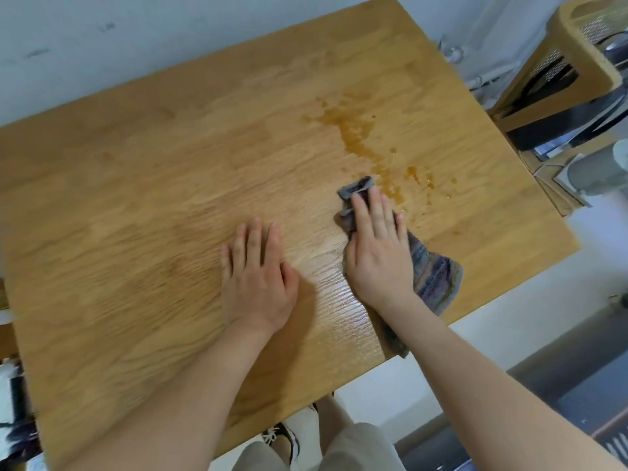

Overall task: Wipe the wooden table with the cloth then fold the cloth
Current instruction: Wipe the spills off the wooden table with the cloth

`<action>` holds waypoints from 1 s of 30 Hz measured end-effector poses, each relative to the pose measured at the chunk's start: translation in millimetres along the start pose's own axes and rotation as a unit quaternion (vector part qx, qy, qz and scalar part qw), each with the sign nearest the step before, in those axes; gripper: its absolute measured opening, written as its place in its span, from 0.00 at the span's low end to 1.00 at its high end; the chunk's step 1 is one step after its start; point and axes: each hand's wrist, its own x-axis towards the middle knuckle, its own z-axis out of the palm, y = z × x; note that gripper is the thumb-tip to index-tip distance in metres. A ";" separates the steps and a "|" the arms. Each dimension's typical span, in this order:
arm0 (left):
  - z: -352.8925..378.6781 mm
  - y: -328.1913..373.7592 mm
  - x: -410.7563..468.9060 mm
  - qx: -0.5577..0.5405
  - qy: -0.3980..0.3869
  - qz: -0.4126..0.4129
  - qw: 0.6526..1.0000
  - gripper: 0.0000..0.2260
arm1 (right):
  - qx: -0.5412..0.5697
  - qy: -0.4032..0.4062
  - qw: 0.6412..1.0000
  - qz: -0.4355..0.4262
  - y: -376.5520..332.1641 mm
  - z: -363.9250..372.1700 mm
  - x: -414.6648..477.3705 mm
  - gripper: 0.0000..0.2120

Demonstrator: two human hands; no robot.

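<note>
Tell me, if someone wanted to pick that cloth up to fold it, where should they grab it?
Probably the loose end of the cloth that fans out past the right hand, toward the table's near right edge. It lies flat and uncovered, so fingers could pinch a corner from the right. The far end is bunched under the fingertips beside the spill, likely damp and harder to spread.

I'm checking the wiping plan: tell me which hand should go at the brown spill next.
Right. The right hand already presses flat on the cloth, just short of the brown spill. The left hand lies bare and flat on the wooden table, farther from it.
</note>
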 end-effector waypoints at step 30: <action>1.1 -8.8 0.8 -0.081 0.058 0.032 0.995 0.24 | -0.019 0.029 0.993 0.112 -14.3 8.4 -26.7 0.29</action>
